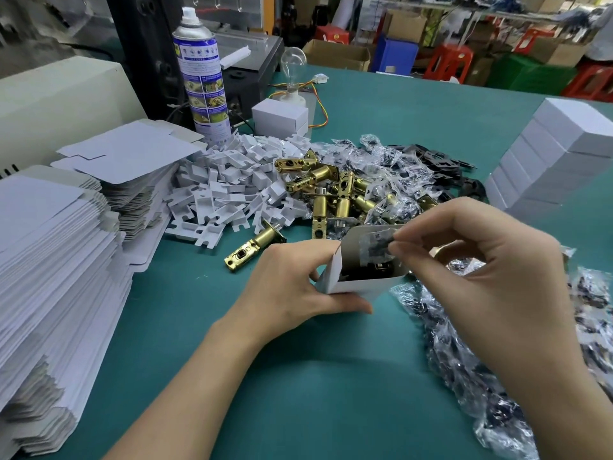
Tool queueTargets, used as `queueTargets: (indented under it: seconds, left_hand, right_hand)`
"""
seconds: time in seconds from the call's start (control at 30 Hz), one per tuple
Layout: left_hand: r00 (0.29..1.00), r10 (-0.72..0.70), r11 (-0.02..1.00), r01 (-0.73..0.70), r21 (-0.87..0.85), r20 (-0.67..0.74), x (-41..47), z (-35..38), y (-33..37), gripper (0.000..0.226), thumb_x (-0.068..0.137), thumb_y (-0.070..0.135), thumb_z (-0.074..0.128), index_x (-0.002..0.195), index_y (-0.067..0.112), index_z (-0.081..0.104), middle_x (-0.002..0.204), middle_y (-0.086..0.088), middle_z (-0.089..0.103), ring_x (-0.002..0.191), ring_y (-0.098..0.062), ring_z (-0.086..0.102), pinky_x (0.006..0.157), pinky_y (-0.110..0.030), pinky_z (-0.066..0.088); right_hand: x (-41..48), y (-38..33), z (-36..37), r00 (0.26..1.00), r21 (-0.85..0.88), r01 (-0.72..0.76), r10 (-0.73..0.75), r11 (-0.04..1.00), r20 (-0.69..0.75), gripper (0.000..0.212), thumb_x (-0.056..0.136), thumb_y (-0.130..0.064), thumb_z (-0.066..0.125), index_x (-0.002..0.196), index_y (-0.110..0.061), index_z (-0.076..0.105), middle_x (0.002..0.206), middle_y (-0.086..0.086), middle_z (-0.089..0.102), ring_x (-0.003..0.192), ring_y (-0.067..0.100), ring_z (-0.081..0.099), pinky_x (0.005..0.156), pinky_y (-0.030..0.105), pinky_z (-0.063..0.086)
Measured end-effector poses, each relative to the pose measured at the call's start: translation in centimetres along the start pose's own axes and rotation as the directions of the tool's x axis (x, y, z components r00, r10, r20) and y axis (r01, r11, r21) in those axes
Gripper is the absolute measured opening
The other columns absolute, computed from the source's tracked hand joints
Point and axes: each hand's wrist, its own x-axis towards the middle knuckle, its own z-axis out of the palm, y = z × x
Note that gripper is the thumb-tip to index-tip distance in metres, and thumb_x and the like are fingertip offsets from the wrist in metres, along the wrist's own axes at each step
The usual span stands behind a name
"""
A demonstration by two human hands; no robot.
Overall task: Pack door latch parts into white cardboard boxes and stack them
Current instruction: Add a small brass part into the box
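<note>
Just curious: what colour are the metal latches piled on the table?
The latches are shiny brass-gold, clearest in the head view.

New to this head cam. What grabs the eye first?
Centre front, the left hand grips an open white box while the right hand pinches a clear bag of dark parts at its mouth. Behind them lies a heap of brass latches; flat box blanks pile up at left, closed boxes at right.

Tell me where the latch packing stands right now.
Done: a stack of closed white boxes sits at right. In hand: the left hand holds an open box with dark parts inside, while the right hand pinches a small plastic bag at its mouth. Left: a pile of brass latches, loose bags and flat box blanks.
</note>
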Motion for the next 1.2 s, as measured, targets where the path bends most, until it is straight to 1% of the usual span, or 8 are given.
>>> queueTargets:
  seconds: [0.43, 0.63, 0.77, 0.87, 0.97, 1.03, 1.1, 1.2]
  left_hand:
    - [0.995, -0.096, 0.99, 0.096, -0.108, -0.002, 0.1, 0.2, -0.8, 0.045, 0.073, 0.059, 0.085, 0.094, 0.021, 0.075, 0.085, 0.009, 0.071, 0.078, -0.017, 0.064, 0.063, -0.043, 0.053]
    - [0.995, -0.104, 0.981, 0.103, -0.167, 0.0, 0.2, 0.2, -0.9, 0.034, 0.075, 0.057, 0.083, 0.098, 0.034, 0.071, 0.09, 0.014, 0.07, 0.084, -0.015, 0.065, 0.062, -0.036, 0.057]
    - [0.995, -0.097, 0.981, 0.096, -0.167, 0.007, 0.1, 0.1, -0.8, 0.028, 0.075, 0.052, 0.086, 0.094, 0.042, 0.069, 0.089, 0.018, 0.069, 0.084, -0.012, 0.065, 0.062, -0.025, 0.055]
    - [0.996, -0.084, 0.985, 0.084, -0.148, 0.003, 0.0, 0.1, -0.9, 0.036, 0.074, 0.055, 0.085, 0.1, 0.031, 0.074, 0.092, 0.018, 0.071, 0.085, -0.011, 0.065, 0.063, -0.026, 0.054]
    - [0.999, -0.048, 0.992, 0.048, -0.114, 0.006, -0.2, 0.0, -0.8, 0.05, 0.073, 0.054, 0.085, 0.111, 0.023, 0.077, 0.098, 0.015, 0.074, 0.09, -0.01, 0.066, 0.066, -0.03, 0.053]
    - [1.0, 0.014, 0.997, -0.013, -0.076, 0.011, -0.3, -0.2, -0.6, 0.054, 0.074, 0.051, 0.088, 0.119, 0.023, 0.076, 0.106, 0.014, 0.075, 0.094, -0.008, 0.067, 0.067, -0.029, 0.054]
    - [0.997, 0.07, 0.997, -0.069, -0.037, 0.016, -0.3, -0.4, -0.4, 0.06, 0.074, 0.05, 0.09, 0.125, 0.02, 0.074, 0.11, 0.012, 0.075, 0.095, -0.008, 0.067, 0.068, -0.029, 0.053]
    - [0.991, 0.129, 0.992, -0.128, -0.021, 0.027, -0.2, -0.5, 0.0, 0.068, 0.073, 0.049, 0.092, 0.129, 0.016, 0.073, 0.114, 0.019, 0.069, 0.097, 0.005, 0.062, 0.075, -0.017, 0.047]
  right_hand:
    - [0.3, -0.3, 2.2, 0.997, -0.175, 0.027, -0.013, 0.984, 0.079, 0.02, 0.086, -0.011, 0.08, 0.086, -0.028, 0.07, 0.08, -0.019, 0.068, 0.076, 0.005, 0.066, 0.064, 0.035, 0.054]
    - [0.6, -0.3, 3.5, 0.983, -0.215, 0.038, 0.002, 0.976, 0.184, 0.017, 0.091, -0.012, 0.074, 0.092, -0.028, 0.07, 0.083, -0.012, 0.069, 0.081, 0.015, 0.065, 0.068, 0.042, 0.053]
    - [0.7, -0.2, 3.5, 0.995, -0.194, 0.016, 0.003, 0.981, 0.099, 0.018, 0.092, -0.008, 0.072, 0.092, -0.026, 0.072, 0.086, -0.016, 0.071, 0.078, 0.009, 0.065, 0.066, 0.04, 0.053]
    - [1.0, -0.2, 2.6, 0.997, -0.069, -0.029, 0.024, 0.997, -0.075, 0.022, 0.096, -0.006, 0.066, 0.103, -0.026, 0.072, 0.095, -0.015, 0.072, 0.089, 0.009, 0.07, 0.07, 0.033, 0.056]
    - [1.9, 0.5, 0.9, 0.94, 0.3, -0.171, 0.247, 0.938, -0.236, 0.029, 0.101, -0.007, 0.054, 0.104, -0.029, 0.073, 0.1, -0.007, 0.073, 0.094, 0.016, 0.072, 0.079, 0.027, 0.06]
    - [2.4, 1.1, -0.4, 0.842, 0.656, -0.288, 0.51, 0.698, -0.174, 0.035, 0.101, -0.003, 0.044, 0.091, -0.023, 0.071, 0.093, -0.001, 0.072, 0.092, 0.024, 0.075, 0.077, 0.033, 0.062]
    - [2.6, 1.8, -1.2, 0.753, 0.8, -0.371, 0.657, 0.472, -0.038, 0.035, 0.098, -0.001, 0.036, 0.082, -0.018, 0.062, 0.075, -0.002, 0.06, 0.074, 0.022, 0.071, 0.059, 0.029, 0.058]
    - [1.9, 2.4, -1.7, 0.778, 0.762, -0.441, 0.626, 0.474, 0.061, 0.033, 0.092, -0.006, 0.033, 0.072, -0.022, 0.054, 0.063, -0.005, 0.042, 0.05, 0.013, 0.042, 0.043, 0.019, 0.036]
